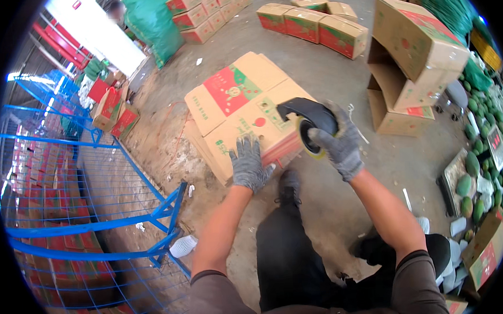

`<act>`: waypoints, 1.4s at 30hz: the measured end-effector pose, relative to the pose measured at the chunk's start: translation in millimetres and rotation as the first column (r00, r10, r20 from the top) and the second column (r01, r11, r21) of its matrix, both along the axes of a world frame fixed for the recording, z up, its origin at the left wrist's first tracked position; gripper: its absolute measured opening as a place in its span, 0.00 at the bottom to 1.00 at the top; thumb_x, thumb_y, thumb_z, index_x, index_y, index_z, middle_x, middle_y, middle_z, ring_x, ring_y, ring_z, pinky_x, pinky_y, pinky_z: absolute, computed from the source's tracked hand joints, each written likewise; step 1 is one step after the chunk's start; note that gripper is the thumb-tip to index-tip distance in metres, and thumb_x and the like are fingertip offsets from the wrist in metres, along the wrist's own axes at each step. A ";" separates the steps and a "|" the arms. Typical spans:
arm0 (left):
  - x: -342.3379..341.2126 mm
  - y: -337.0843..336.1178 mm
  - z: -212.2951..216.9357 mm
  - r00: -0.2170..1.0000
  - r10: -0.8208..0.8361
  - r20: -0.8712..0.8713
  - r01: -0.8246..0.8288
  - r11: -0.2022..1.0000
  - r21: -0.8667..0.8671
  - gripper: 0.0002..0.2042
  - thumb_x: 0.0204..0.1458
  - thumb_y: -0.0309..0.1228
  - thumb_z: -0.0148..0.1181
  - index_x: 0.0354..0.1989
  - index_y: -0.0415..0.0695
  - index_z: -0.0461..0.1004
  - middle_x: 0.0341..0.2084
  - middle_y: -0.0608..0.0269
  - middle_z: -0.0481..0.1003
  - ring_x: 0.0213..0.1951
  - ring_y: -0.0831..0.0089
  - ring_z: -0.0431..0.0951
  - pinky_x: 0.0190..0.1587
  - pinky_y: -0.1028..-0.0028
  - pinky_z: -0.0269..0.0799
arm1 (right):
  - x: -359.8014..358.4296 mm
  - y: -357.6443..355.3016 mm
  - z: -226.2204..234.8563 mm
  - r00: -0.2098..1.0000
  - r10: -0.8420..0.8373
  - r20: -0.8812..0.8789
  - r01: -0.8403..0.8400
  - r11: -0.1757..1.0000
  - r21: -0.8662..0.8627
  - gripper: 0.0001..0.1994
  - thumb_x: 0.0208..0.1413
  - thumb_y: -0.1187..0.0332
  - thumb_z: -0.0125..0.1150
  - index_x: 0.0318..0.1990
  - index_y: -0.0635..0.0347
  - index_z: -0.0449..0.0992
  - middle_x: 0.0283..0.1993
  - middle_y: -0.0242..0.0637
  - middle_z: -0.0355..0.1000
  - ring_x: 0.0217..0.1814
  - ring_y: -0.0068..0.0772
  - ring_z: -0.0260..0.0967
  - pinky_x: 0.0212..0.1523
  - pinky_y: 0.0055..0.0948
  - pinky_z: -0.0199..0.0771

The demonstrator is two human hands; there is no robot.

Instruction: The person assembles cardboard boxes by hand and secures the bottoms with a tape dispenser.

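A stack of flattened cardboard boxes [276, 80], brown with red and green print, lies in front of me. My left hand [248, 167], in a grey knit glove, rests on its near edge with the fingers spread and holds nothing. In a matching glove, my right hand [342, 144] is closed around a black tape dispenser [313, 114] over the stack's right corner. A yellowish tape roll [306, 135] sits in the dispenser. Whether the dispenser touches the cardboard I cannot tell.
A blue wire-mesh frame [114, 226] stands on my left, with red boxes behind it. Open cartons [405, 83] are piled on the right, beside green papaya-like fruit [472, 164] and a scale [453, 182]. Closed cartons [313, 26] and a green sack [151, 28] stand farther back.
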State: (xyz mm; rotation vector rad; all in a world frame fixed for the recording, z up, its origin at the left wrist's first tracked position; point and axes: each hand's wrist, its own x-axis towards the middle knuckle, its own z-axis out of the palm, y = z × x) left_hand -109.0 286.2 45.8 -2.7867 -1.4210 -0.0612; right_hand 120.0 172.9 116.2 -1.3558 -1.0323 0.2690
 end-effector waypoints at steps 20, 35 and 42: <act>-35.5 66.7 -54.4 0.993 -0.045 0.110 0.047 0.999 -0.021 0.34 0.54 0.53 0.61 0.69 0.55 0.66 0.70 0.53 0.60 0.67 0.51 0.61 0.63 0.42 0.55 | -60.2 228.9 -62.8 0.905 0.310 0.290 -0.106 0.827 -0.552 0.33 0.49 0.57 0.69 0.64 0.56 0.71 0.48 0.53 0.78 0.51 0.54 0.77 0.52 0.41 0.77; -69.3 59.4 245.5 0.979 -0.138 0.152 0.001 0.745 0.668 0.08 0.56 0.31 0.63 0.42 0.46 0.80 0.32 0.60 0.81 0.32 0.62 0.82 0.36 0.63 0.77 | -76.8 -108.0 -15.4 0.861 0.061 0.504 -0.031 0.997 -0.069 0.40 0.41 0.60 0.77 0.65 0.60 0.68 0.48 0.49 0.75 0.47 0.49 0.76 0.48 0.43 0.75; -52.9 153.7 355.9 0.942 -0.238 0.238 0.047 0.794 0.606 0.17 0.57 0.36 0.64 0.54 0.49 0.78 0.46 0.53 0.80 0.46 0.58 0.83 0.52 0.64 0.77 | -76.9 66.3 50.8 0.924 -0.033 0.381 -0.071 0.964 0.256 0.36 0.45 0.60 0.73 0.61 0.70 0.70 0.52 0.58 0.75 0.53 0.51 0.77 0.53 0.39 0.77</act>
